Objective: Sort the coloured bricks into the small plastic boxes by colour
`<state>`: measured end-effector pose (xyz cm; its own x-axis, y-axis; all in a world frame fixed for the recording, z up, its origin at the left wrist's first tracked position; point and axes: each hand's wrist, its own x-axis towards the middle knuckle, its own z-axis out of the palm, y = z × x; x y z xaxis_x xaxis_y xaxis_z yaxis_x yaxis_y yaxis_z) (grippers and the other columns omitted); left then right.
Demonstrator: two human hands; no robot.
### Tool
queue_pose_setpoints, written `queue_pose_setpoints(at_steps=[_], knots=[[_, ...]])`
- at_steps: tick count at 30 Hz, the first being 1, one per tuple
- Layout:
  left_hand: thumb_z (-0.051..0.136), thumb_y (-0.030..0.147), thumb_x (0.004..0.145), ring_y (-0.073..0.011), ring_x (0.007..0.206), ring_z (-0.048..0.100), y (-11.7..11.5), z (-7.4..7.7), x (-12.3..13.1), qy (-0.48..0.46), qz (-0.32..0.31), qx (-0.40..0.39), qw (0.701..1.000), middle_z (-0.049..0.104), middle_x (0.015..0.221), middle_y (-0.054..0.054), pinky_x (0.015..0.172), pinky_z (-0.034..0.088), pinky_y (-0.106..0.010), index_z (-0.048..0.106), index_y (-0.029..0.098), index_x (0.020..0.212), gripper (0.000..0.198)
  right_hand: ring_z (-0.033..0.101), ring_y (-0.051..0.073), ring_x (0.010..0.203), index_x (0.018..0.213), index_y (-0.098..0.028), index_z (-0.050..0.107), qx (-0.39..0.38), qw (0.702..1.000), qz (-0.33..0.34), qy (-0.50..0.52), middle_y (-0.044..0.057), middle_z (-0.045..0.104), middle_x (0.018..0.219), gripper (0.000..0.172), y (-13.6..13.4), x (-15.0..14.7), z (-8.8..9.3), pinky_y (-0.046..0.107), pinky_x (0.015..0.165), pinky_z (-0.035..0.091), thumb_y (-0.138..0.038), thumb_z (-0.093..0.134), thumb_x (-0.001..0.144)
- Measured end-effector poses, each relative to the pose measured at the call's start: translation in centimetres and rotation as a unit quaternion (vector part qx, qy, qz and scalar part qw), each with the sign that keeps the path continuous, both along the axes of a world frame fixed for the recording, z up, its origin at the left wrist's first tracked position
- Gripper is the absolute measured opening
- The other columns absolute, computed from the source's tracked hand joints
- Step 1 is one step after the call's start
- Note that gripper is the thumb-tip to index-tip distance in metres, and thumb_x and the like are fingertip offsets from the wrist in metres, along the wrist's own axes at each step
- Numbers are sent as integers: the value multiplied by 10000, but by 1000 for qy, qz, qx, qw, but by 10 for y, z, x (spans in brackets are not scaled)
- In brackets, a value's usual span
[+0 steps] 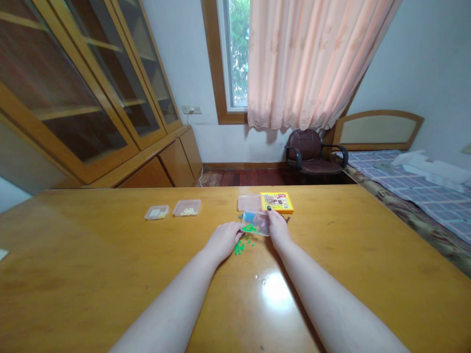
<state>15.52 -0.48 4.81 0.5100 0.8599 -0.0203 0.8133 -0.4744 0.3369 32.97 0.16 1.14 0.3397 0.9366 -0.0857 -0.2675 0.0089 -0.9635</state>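
- My right hand point(279, 229) pinches a clear tray point(262, 226) by its right edge over the wooden table point(110, 274).
- My left hand point(223, 241) curls at the tray's left corner; I cannot tell whether its fingers pinch it.
- Green pieces point(239, 248) lie scattered on the table beside my left hand.

clear tray point(261, 225): edge partly hidden | yellow box point(287, 201): print illegible | bed point(423, 189): cropped
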Motion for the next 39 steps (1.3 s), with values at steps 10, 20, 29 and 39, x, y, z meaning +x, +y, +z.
queue_pose_setpoints(at_steps=[10, 20, 29, 39], knots=[[480, 222, 827, -201, 1006, 553, -1, 2, 0, -38, 11, -14, 999, 614, 1081, -62, 870, 385, -300, 496, 242, 1149, 323, 568, 161, 582, 671, -188, 596, 10, 1000, -15, -5, 15, 657, 636, 263, 1, 0, 1, 264, 581, 425, -442, 527, 671], [468, 220, 832, -183, 986, 565, 0, 2, 0, -59, 4, -5, 998, 614, 1082, -46, 845, 398, -275, 444, 254, 1204, 374, 510, 138, 492, 692, -184, 600, 7, 1000, 5, 17, 8, 640, 603, 266, 1, 1, -3, 255, 514, 397, -444, 546, 673], [517, 182, 785, -163, 811, 563, 7, -11, -3, -144, 26, 27, 989, 616, 890, -35, 757, 432, -272, 548, 208, 1089, 307, 556, 154, 576, 695, -180, 608, 22, 999, 1, 30, 16, 665, 669, 274, 2, 0, -4, 258, 554, 405, -448, 562, 658], [495, 167, 795, -159, 806, 548, 11, -18, -8, -165, 33, 78, 983, 599, 871, -30, 744, 435, -282, 585, 200, 994, 221, 537, 149, 567, 632, -184, 595, 12, 1000, -21, 4, -7, 631, 595, 255, 0, -1, 2, 251, 565, 397, -437, 569, 644]])
